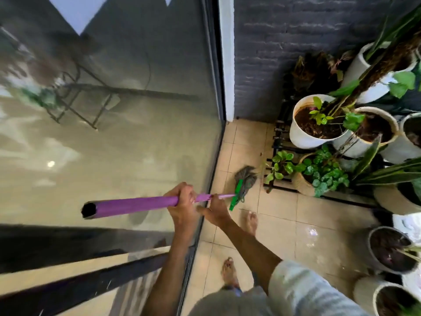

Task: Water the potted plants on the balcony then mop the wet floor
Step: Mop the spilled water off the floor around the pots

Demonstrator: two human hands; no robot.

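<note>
Left hand [183, 201] and right hand [215, 209] both grasp the purple mop handle [136, 205]. Judged: watering done, mopping underway; tile floor [312, 233] near the pots [319, 124] glistens wet.

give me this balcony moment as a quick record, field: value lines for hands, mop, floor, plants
left hand: left hand grips the purple mop handle, nearer its open top end
right hand: right hand grips the same handle lower down, nearer the head
mop head: grey mop head on the tiled floor, beside the black plant stand
floor: glossy wet patch near the right-side pots
plants: white pots on the stand
feet: bare, on the tiles
</note>
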